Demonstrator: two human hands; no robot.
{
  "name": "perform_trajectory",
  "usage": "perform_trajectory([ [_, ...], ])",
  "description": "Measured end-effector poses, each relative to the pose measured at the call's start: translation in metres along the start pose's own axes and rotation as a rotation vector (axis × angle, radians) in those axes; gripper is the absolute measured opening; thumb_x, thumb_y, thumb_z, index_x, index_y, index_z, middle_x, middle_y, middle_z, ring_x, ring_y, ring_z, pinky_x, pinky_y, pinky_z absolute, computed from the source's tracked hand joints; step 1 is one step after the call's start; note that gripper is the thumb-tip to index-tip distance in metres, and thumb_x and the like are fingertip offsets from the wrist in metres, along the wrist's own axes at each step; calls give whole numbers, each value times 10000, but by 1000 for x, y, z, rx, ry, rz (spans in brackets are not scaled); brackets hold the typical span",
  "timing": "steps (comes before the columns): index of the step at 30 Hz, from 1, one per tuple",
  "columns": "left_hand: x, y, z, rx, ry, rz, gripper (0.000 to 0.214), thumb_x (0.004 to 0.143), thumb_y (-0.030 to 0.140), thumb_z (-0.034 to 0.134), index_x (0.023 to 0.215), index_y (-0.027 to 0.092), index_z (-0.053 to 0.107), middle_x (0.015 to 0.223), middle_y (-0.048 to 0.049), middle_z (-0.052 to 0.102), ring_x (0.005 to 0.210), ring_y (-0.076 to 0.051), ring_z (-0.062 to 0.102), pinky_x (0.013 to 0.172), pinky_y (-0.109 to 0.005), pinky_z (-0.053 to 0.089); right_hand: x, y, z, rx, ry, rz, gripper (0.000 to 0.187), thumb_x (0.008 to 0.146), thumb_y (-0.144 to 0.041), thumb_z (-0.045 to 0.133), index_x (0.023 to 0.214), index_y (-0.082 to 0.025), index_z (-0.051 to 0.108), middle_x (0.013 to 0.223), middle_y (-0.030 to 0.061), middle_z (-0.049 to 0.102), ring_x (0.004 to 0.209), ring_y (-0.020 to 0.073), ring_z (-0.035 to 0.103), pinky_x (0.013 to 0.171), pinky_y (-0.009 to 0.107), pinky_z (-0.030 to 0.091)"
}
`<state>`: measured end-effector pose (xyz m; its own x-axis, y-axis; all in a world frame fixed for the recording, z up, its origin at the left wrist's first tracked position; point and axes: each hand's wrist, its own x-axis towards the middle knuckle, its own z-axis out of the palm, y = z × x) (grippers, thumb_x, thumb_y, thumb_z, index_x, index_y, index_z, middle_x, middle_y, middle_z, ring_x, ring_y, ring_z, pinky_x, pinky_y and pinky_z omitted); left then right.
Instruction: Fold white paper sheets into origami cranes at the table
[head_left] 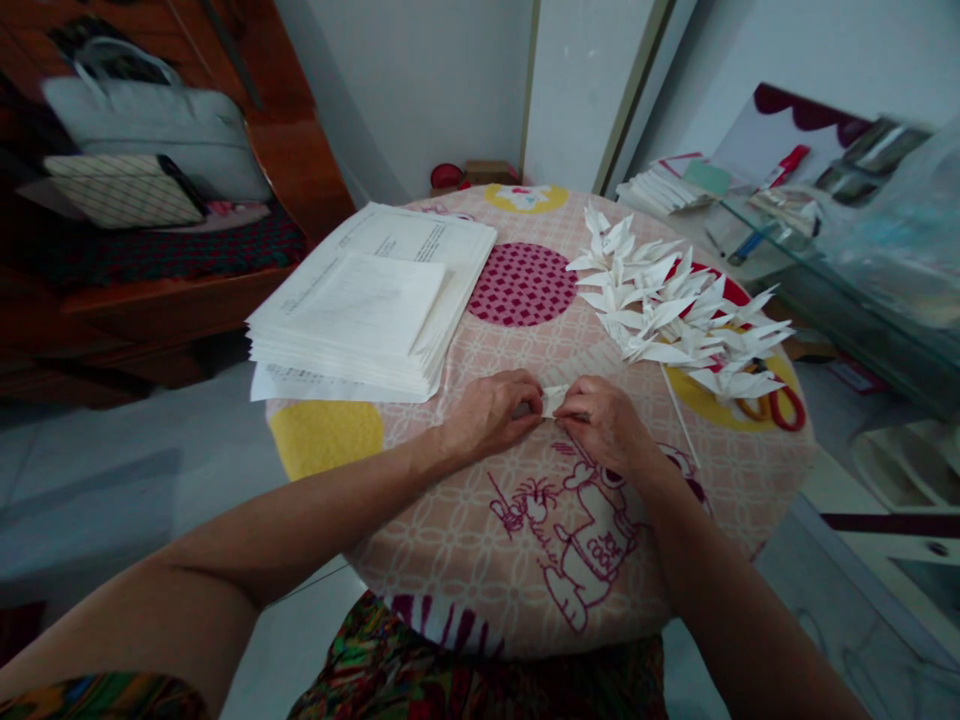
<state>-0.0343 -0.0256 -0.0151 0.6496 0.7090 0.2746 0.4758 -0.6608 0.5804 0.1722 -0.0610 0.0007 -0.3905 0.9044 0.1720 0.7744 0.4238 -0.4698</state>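
A small folded piece of white paper [553,400] lies between my two hands, over the middle of the patterned tablecloth [442,500]. My left hand [499,410] pinches its left end with curled fingers. On the other side, my right hand [604,415] grips the right end between thumb and fingers. Parts of the paper are hidden behind the fingertips. Beyond my right hand lies a pile of pointed, folded white paper cranes [660,300]. To the left of my hands rests a thick stack of printed sheets [300,330], with smaller blank square sheets [386,295] on top.
Red-and-orange-handled scissors [784,408] lie partly under the cranes at the right edge. A thin white stick [679,415] is beside them. At right stands a glass-topped shelf [825,310] with clutter. A wooden bench [172,310] at left bears a grey bag [165,130].
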Motion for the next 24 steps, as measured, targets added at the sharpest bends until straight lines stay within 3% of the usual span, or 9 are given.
perform_trajectory([
  [7, 2, 7, 3, 21, -9, -38, 65, 857, 210, 661, 824, 200, 716, 1046, -33, 710, 994, -198, 650, 889, -338, 511, 1, 1, -2, 55, 0, 32, 137, 793, -75, 686, 733, -177, 756, 813, 48, 648, 801, 178, 585, 743, 298, 428],
  [15, 3, 8, 1, -27, 43, -147, 128, 842, 182, 619, 751, 166, 707, 987, -37, 708, 857, -163, 657, 780, -298, 521, 6, 0, -1, 32, -3, 39, 213, 835, -73, 573, 691, -151, 709, 771, 65, 627, 790, 188, 576, 744, 300, 414],
  [24, 3, 3, 2, 21, 41, -162, 147, 848, 212, 630, 724, 152, 682, 950, -54, 686, 819, -167, 636, 777, -316, 518, 7, 2, 2, -30, 28, 89, 136, 830, -119, 607, 719, -154, 677, 766, 57, 619, 772, 189, 553, 736, 302, 400],
])
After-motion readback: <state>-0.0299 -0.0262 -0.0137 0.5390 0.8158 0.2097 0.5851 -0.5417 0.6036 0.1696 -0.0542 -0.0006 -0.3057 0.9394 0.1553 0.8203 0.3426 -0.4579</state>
